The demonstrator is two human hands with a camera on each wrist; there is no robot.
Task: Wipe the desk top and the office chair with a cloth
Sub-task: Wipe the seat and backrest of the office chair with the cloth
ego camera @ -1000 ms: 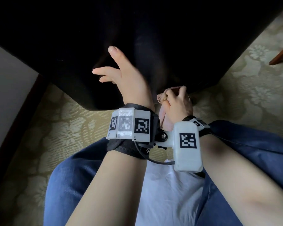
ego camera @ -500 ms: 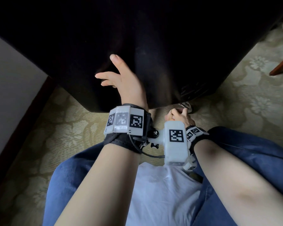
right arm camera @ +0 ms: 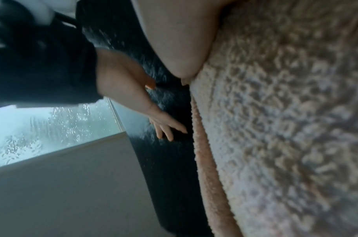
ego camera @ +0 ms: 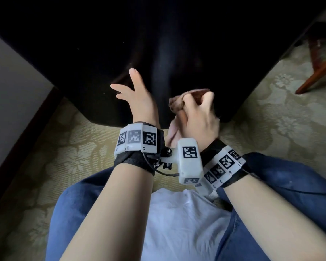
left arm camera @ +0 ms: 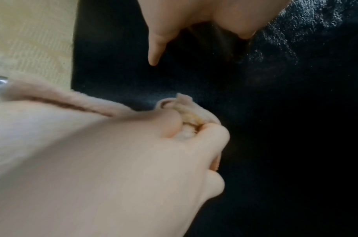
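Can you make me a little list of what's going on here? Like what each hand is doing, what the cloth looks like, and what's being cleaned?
left hand: open, fingers spread against the black chair
right hand: grips the bunched cloth
cloth: pinkish, fluffy, one end hanging below the hand
chair: black, grainy surface, cloth pressed to it near its lower edge
floor: pale carpet with a flower pattern
person: seems crouched low, blue jeans, white top
desk top: not in view

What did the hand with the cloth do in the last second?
The right hand, gripping the pink cloth, dipped down below the black chair's edge, then came back up against the chair. The left hand stayed open with fingers spread by the chair. The cloth was never let go.
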